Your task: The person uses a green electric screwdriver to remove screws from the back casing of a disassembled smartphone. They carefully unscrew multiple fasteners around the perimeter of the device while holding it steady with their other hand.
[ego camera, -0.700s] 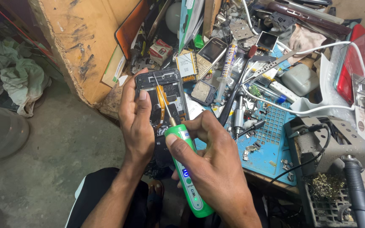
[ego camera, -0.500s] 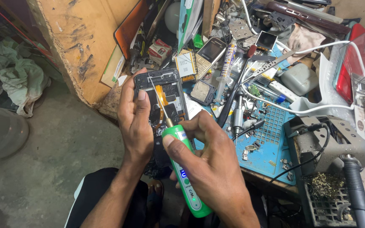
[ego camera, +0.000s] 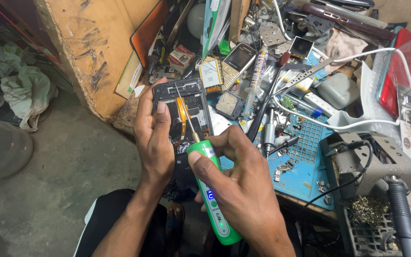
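Observation:
My left hand point(ego camera: 154, 138) grips an opened black phone point(ego camera: 186, 107) with its back cover off, an orange flex cable showing inside. My right hand point(ego camera: 243, 190) holds a green electric screwdriver point(ego camera: 212, 195) like a pen. Its thin bit reaches up to the top left part of the phone's frame. A small blue display on the screwdriver body is lit. Both hands hover over my lap at the left edge of the cluttered workbench.
A blue work mat point(ego camera: 300, 157) with loose screws lies right of the phone. Behind it sit a small keypad phone point(ego camera: 236, 62), a syringe tube point(ego camera: 255, 81), tweezers and white cables. A soldering stand point(ego camera: 381, 166) stands at right, a wooden board point(ego camera: 96, 52) at left.
The screwdriver bit has shifted up the phone from its middle toward the top edge. My left hand keeps the same hold on the phone.

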